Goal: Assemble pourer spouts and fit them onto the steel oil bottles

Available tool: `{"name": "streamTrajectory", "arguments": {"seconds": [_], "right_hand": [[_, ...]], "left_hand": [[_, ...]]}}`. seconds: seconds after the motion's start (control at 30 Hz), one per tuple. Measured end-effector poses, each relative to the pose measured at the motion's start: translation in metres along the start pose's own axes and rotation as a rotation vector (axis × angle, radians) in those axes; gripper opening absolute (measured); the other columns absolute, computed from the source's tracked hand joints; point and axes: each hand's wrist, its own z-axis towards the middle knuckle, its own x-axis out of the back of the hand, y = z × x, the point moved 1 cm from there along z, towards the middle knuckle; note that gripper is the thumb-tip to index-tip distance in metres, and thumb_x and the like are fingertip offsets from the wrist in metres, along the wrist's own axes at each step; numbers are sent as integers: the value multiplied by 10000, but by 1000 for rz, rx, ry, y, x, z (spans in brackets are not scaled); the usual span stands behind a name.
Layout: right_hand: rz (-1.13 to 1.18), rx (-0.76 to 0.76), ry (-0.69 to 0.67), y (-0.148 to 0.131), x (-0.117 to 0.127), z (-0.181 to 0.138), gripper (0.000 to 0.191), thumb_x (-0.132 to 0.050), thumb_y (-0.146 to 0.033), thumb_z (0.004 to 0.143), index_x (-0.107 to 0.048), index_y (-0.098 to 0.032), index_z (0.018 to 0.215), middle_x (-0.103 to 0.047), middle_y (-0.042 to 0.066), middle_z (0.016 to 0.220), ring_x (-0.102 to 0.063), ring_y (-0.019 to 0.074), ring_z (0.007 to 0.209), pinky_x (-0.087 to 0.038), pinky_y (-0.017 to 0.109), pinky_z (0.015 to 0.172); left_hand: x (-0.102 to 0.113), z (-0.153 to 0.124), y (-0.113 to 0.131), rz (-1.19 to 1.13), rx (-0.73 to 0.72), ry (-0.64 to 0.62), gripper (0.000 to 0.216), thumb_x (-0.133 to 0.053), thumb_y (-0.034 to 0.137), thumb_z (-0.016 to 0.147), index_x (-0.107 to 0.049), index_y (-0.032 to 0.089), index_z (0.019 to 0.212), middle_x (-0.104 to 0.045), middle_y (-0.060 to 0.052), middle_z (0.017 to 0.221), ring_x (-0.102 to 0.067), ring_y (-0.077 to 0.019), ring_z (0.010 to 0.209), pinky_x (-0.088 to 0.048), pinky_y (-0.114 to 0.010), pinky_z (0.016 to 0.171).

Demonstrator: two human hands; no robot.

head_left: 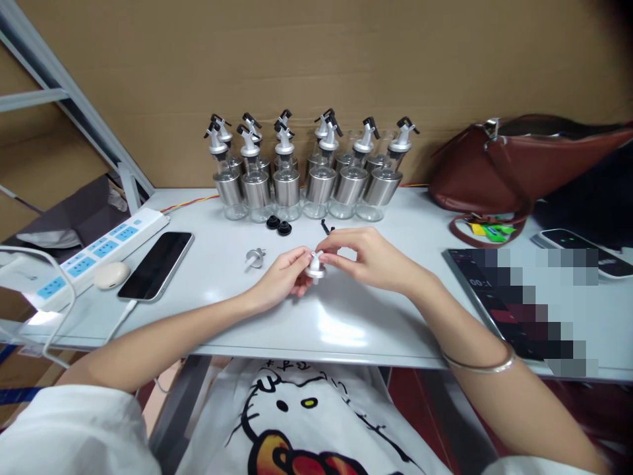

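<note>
Over the middle of the white table (341, 316), my left hand (283, 278) and my right hand (368, 257) meet on a small silver pour-spout cap (315, 266). The left fingers pinch its lower rim, and the right fingertips pinch its top. A second silver cap (255, 257) lies loose on the table to the left. Two black rubber stoppers (277, 225) and a small black lever piece (326, 227) lie just beyond my hands. Behind them stand several glass and steel dispenser bottles (306, 178) with spout caps fitted.
A phone (156, 265) on a cable, a beige oval object (111, 274) and a white power strip (89, 254) lie at the left. A brown leather bag (519, 165) sits at the back right. A dark tablet (499, 303) and another phone (583, 251) are at the right.
</note>
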Motion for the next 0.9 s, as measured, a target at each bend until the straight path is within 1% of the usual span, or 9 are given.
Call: {"name": "streamTrajectory", "arguments": {"seconds": [0.07, 0.13, 0.2, 0.27, 0.33, 0.4, 0.53, 0.77, 0.9], "right_hand": [[1, -16, 23, 2, 4, -1, 165, -554, -226, 882, -696, -143, 873, -699, 47, 768, -598, 135, 680, -427, 245, 662], [5, -40, 49, 3, 8, -2, 179, -561, -255, 883, -704, -146, 879, -703, 46, 766, -599, 135, 673, -421, 244, 650], [15, -62, 63, 5, 10, -2, 197, -560, -279, 885, -710, -150, 873, -707, 46, 765, -599, 136, 667, -418, 243, 637], [28, -67, 54, 5, 11, -2, 207, -550, -275, 887, -713, -149, 863, -714, 52, 780, -604, 140, 678, -422, 244, 640], [34, -63, 25, 5, 11, -2, 216, -531, -256, 890, -715, -145, 874, -722, 60, 804, -611, 146, 695, -429, 248, 652], [34, -59, -7, 4, 11, -2, 230, -511, -244, 895, -717, -141, 892, -726, 65, 812, -610, 147, 692, -429, 251, 652], [45, -66, -16, 3, 11, -1, 236, -510, -239, 893, -721, -135, 897, -726, 60, 793, -599, 139, 672, -423, 246, 643], [65, -63, 26, 0, 11, -1, 225, -524, -248, 884, -724, -150, 848, -732, 49, 777, -602, 136, 660, -417, 238, 620], [67, -57, 28, -3, 11, -1, 213, -530, -231, 875, -723, -148, 834, -724, 42, 746, -585, 124, 628, -410, 236, 608]], "left_hand": [[-3, -4, -2, 63, -111, 19, 306, -419, 478, 929, -486, 180, 916, -524, 33, 674, -502, -52, 486, -334, -161, 435], [-3, -7, -3, 145, -273, 49, 310, -499, 466, 903, -433, 217, 1076, -549, -10, 894, -580, -80, 658, -426, -184, 535], [-1, -7, -3, 298, -469, 6, 418, -613, 399, 852, -382, 262, 1172, -504, -43, 1086, -599, -108, 810, -481, -218, 635], [1, -7, -2, 517, -617, -102, 404, -626, 320, 855, -415, 283, 1197, -487, -42, 1102, -586, -118, 859, -502, -247, 714], [3, -6, -1, 692, -689, -171, 314, -554, 275, 906, -467, 288, 1208, -500, -33, 1046, -574, -114, 834, -511, -275, 776], [5, -5, 1, 771, -719, -157, 308, -506, 271, 934, -473, 282, 1241, -518, -35, 1012, -572, -118, 819, -515, -297, 818], [4, -6, 4, 831, -741, -100, 329, -513, 317, 931, -474, 257, 1252, -551, -50, 1017, -585, -143, 851, -510, -312, 833], [3, -7, 1, 881, -658, -85, 424, -583, 443, 869, -477, 254, 1234, -605, -57, 1023, -583, -182, 847, -466, -363, 867], [3, -7, 1, 874, -635, -81, 328, -562, 430, 885, -518, 235, 1146, -615, -52, 1005, -571, -171, 801, -444, -344, 853]]}}
